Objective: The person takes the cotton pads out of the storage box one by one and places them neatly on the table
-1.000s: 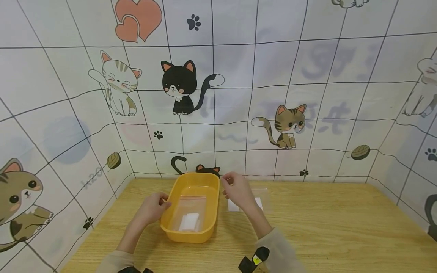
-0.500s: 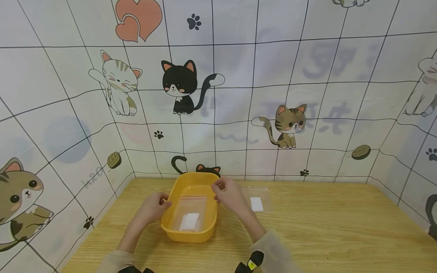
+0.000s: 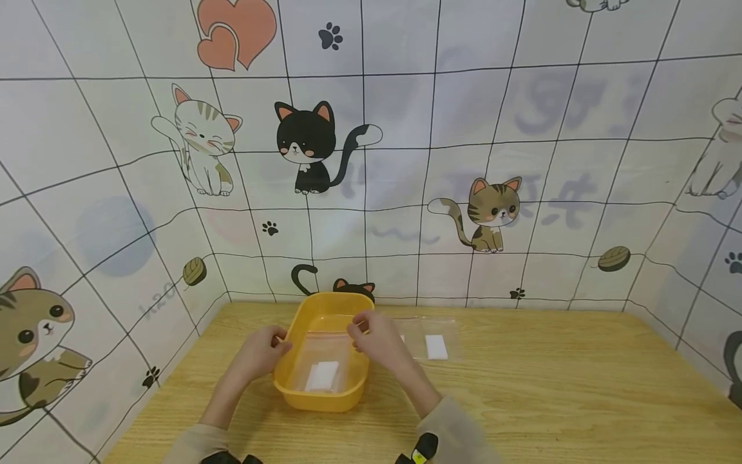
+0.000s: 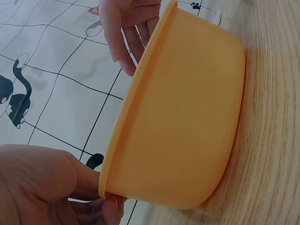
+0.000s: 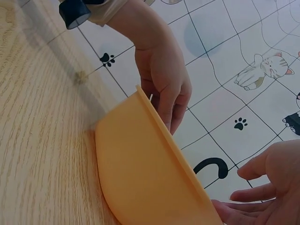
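On the table [image 3: 551,393], a tub [image 3: 321,403]
It looks light and fairly stiff, best held by the rim on both sides; the left hand [image 3: 262,353] pinches the left rim; the right hand [image 3: 380,340], fingers loose, is at the right rim, contact unclear; one bag [image 3: 319,348] lies in the tub, another bag [image 3: 452,338] on the table, both probably soft and slippery, easiest pinched by an edge; white slips [image 3: 322,376] show inside them.
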A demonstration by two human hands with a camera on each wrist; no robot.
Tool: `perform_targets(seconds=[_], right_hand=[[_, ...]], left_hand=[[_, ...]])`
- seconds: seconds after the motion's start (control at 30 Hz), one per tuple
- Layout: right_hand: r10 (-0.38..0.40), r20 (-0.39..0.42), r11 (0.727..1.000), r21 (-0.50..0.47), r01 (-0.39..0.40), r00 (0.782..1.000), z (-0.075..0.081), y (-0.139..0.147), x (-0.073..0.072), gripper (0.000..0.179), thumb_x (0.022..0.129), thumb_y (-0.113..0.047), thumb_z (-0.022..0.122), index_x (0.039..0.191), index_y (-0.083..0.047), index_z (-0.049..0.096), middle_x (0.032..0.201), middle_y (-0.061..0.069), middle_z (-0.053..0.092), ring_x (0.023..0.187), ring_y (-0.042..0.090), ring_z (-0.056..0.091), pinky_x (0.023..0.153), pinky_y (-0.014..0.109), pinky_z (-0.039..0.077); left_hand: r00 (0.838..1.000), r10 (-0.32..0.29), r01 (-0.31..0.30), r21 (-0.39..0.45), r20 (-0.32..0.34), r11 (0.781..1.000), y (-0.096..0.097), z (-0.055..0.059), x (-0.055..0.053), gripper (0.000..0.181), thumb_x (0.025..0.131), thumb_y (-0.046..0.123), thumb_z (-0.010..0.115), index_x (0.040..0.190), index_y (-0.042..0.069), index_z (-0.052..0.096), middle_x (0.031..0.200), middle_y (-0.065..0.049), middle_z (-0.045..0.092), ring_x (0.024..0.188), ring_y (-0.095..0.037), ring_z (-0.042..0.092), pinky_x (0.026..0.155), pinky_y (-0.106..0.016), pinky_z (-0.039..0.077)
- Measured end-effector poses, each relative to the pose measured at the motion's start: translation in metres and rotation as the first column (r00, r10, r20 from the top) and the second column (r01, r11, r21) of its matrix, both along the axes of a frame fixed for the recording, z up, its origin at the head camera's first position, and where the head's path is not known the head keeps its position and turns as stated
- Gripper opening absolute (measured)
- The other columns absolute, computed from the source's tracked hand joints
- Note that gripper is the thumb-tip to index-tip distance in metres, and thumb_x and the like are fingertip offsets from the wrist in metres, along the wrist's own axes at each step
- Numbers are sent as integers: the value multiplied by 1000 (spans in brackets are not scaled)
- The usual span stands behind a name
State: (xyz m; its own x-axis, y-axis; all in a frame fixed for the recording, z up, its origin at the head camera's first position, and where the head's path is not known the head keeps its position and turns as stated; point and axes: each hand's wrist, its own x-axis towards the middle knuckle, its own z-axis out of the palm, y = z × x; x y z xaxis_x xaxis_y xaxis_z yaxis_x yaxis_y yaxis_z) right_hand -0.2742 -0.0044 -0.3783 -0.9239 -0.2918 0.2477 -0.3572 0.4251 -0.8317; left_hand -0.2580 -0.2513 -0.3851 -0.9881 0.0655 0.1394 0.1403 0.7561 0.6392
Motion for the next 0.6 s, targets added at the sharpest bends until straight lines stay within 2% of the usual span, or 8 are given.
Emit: perform_targets(seconds=[0.13,0.37,0.6], right_hand=[[32,-17,998,47,-31,999,-2,-5,2,33,98,-17,61,115,10,63,97,15,69,71,18,68,64,30,55],[18,-35,989,149,-12,999,-3,-11,4,36,97,-21,62,118,9,64,101,14,69,90,27,65,76,40,55],[-18,-9,984,179,19,1000,0,-17,6,37,96,-20,65,117,10,64,99,14,70,87,26,66,74,41,56]], left_hand=[[1000,3,-3,6,4,1000,0,-1,0,17,95,2,65,107,-10,67,80,-8,64,69,-17,60,60,-33,53],[1000,0,0,-6,-8,1000,0,1,-1,17,94,3,66,107,-9,67,79,-7,64,69,-17,59,60,-32,52],[1000,-8,9,5,-16,1000,-1,0,0,16,94,3,66,105,-9,68,78,-7,63,68,-16,58,59,-31,51]])
